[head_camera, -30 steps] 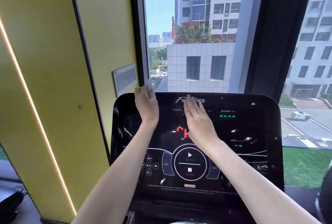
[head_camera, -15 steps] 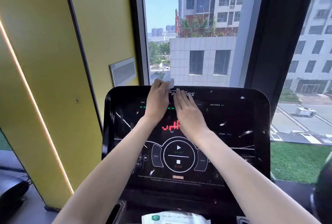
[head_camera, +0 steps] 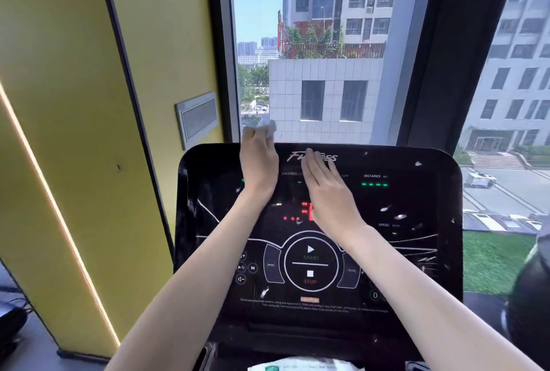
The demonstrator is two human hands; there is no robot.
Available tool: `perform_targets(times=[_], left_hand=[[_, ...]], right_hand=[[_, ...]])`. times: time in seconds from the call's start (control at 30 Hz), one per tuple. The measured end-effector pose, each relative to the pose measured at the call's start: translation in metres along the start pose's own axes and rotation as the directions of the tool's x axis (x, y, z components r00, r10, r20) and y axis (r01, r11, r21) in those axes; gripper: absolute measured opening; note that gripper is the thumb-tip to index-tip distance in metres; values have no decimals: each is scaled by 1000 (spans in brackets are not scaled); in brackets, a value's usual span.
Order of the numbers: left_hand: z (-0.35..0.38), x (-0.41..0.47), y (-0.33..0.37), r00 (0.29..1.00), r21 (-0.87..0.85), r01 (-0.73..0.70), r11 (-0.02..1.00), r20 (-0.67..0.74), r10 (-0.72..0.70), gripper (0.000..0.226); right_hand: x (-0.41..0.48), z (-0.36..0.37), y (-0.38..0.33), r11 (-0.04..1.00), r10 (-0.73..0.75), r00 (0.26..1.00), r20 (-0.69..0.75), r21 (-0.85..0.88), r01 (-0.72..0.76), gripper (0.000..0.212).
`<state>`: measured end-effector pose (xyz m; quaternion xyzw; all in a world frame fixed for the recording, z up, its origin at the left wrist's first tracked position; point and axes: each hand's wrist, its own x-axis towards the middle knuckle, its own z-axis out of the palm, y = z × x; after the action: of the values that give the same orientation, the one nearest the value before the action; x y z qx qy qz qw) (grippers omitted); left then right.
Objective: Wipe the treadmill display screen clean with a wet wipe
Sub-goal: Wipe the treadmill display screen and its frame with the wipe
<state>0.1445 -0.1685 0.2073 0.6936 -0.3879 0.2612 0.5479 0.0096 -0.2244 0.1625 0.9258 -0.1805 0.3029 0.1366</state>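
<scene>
while our left hand grips the crumpled white wet wipe at the top edge of the treadmill display screen, the wipe pokes up past our fingers, above the rim and in front of the window behind. our right hand lies flat on the glossy black panel just beside the left, fingers straight and together, holding nothing. its fingertips cover part of the white logo and its wrist hides part of the red digits. the two hands are close but apart, with a strip of dark panel between them. below our wrists sits the round start and stop ring, and our forearms cover the lower left and right of the panel. white specks show to the right of our right hand, and a slanted white line lies left of our left forearm. green dashes glow right of our right fingertips. left of our left hand stands a yellow wall with a grey plate on it. between our forearms, at the bottom edge, a white packet peeks in, cut off.
</scene>
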Motion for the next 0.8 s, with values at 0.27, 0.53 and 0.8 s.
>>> perform_targets(times=[0.27, 0.53, 0.8], left_hand=[[-2, 1, -5, 996, -119, 74, 990, -47, -80, 22], [15, -14, 17, 996, -134, -40, 990, 77, 51, 19], [43, -38, 54, 962, -73, -190, 979, 185, 201, 22]], right_hand=[[-2, -16, 18, 997, -83, 991, 104, 1, 83, 89], [-34, -15, 42, 999, 42, 999, -29, 12, -42, 89], [-47, -18, 73, 999, 43, 999, 14, 16, -44, 86]])
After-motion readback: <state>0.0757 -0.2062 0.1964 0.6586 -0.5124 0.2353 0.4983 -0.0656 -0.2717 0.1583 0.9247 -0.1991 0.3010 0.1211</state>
